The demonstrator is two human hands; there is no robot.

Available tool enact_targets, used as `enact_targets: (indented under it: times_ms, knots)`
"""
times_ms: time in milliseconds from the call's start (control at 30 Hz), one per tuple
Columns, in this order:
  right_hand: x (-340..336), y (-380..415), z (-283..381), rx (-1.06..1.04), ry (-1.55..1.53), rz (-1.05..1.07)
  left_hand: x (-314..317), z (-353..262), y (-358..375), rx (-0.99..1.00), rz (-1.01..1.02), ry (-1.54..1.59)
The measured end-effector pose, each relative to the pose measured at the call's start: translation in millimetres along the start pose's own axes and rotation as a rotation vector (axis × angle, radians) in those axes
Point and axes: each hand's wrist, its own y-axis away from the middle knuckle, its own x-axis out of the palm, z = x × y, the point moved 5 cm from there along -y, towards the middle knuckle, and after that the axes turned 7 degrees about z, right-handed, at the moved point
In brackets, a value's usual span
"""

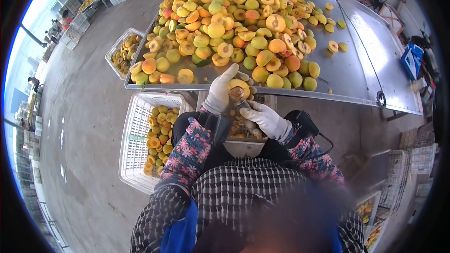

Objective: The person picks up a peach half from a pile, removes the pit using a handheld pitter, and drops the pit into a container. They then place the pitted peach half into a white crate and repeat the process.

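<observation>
My left hand [219, 91], in a white glove, is closed around a halved yellow peach [240, 85] just past the table's near edge. The peach's cut face is turned toward me. In my gloved right hand [268, 118] is a pitting tool with a rounded metal head [237, 94], which rests against the middle of that cut face. My right fingers wrap its handle and hide most of it. Beyond both hands, a large heap of whole and halved peaches [215, 29] covers much of the metal table [347, 77].
A white plastic crate [132, 145] of peach halves stands at my left. Below my hands is a container [243, 147] with pieces in it. Another crate [112, 56] of peaches sits beside the table's left end. Further crates [424, 159] are stacked at right. Other people are in the background.
</observation>
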Motion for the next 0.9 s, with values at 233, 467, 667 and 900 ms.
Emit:
enact_targets:
  times_ms: [233,467,667,900]
  knots:
    - [-11.8,14.4,-4.1,0.010,-0.077,0.076,-10.1,6.8,-2.7,0.013,-0.004,0.230]
    - [-48.4,16.3,-18.8,-0.102,1.270,-0.186,-60.9,-104.4,64.1,0.238,-0.618,-1.317]
    - [-41.2,19.4,-33.2,0.152,1.435,-0.337,-70.8,-121.6,22.6,0.304,-0.654,-1.782]
    - [-45.2,17.0,-44.9,-0.119,1.409,-0.403,-54.7,-81.1,-99.1,0.720,-0.529,-1.958]
